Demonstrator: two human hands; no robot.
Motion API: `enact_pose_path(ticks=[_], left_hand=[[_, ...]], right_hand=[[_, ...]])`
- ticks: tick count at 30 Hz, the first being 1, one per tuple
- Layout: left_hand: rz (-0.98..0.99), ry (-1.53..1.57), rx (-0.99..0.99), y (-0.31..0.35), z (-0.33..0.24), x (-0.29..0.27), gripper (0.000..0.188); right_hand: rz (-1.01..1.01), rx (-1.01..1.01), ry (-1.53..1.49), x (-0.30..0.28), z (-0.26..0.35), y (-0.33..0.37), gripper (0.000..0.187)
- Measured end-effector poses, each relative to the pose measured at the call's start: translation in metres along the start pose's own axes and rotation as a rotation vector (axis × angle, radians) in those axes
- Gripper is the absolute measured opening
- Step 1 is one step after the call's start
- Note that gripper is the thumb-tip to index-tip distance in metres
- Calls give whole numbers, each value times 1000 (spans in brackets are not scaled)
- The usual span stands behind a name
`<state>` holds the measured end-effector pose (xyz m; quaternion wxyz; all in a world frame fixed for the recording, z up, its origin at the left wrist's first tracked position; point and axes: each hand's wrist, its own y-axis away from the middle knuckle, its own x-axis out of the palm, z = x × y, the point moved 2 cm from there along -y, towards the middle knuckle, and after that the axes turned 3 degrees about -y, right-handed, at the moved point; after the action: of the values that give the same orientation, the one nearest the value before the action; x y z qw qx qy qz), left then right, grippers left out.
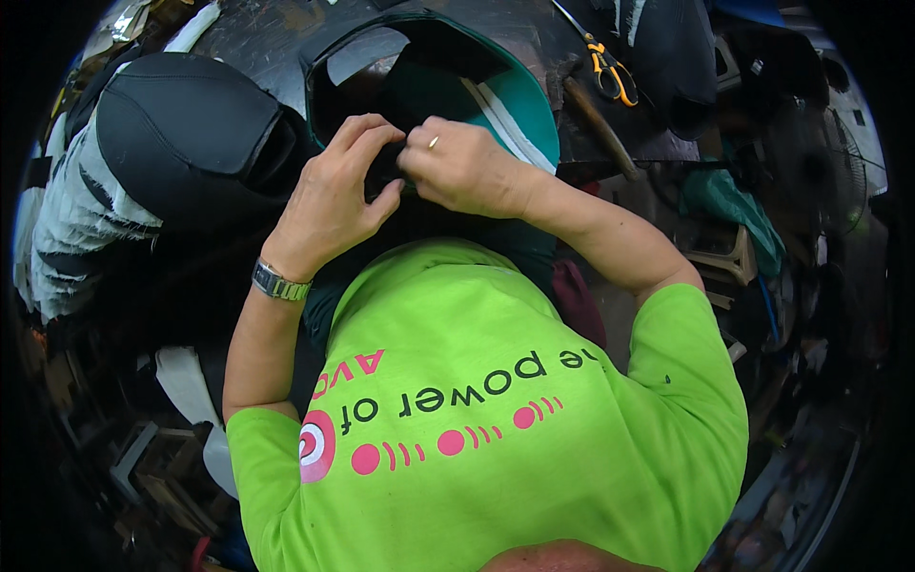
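Observation:
A hollow sewn piece, black outside with a green inside and a white strip, lies across the near edge of the dark work table. Both my hands meet at its near rim. My left hand, with a metal watch at the wrist, curls its fingers over black material at the rim, the thumb set lower and apart. Close beside it, my right hand, wearing a ring, has its fingers pinched together. Whatever sits between those right fingertips is too dark and covered to make out.
Left of my hands, a smooth black padded piece tops a stack with frayed white edges. Orange-handled scissors and a wooden-handled tool lie on the table to the right. Green cloth hangs over a stool.

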<state>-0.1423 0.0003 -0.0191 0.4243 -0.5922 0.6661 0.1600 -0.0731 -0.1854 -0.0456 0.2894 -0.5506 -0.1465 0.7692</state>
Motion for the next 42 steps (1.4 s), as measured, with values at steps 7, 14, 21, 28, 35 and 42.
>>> enact_pose_path(ticks=[7, 14, 21, 28, 35, 42], left_hand=[[-165, -147, -60, -7, 5, 17, 29], [-195, -317, -6, -16, 9, 29, 29], [-202, -389, 72, -21, 17, 34, 34], [-88, -249, -37, -23, 13, 20, 31], [-45, -75, -20, -10, 13, 11, 29], [-82, 3, -5, -7, 15, 12, 22]], right_hand=[[-281, 545, -558, 1, -12, -7, 10], [-294, 442, -107, -72, -1, 16, 11], [71, 1119, 803, -132, -112, 92, 32], [32, 1145, 743, -132, -157, 119, 41], [-463, 1220, -611, -154, -95, 97, 56], [-45, 1213, -1317, -107, 44, 76, 61]])
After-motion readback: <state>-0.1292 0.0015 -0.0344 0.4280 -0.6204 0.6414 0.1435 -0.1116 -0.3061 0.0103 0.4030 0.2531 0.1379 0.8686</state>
